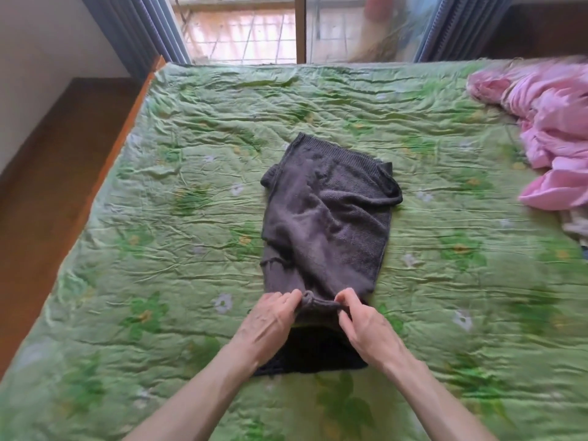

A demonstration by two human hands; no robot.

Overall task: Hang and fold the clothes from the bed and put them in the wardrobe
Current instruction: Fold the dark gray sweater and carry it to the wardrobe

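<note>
— Across the whole room, what takes up the most space?

— The bed (191,192), under a crumpled green floral cover, with a wooden edge along its left side. Beyond its far side hang blue curtains (149,27) on either side of a glass door.

— And on the bed?

— A heap of pink clothes (550,122) at the far right edge, well apart from everything else. In the middle lies a dark grey knitted garment (327,214), partly folded, its ribbed hem at the far end and a darker layer of it lying nearest the person.

— How do the arms come in?

— Both bare forearms reach forward from the bottom edge and converge on the garment's near part.

— The hands?

— The left hand (270,323) pinches a bunched fold of the knit between thumb and curled fingers, knuckles up. The right hand (362,326) grips the same fold just beside it, thumb on top. The fold is lifted slightly between them
</note>
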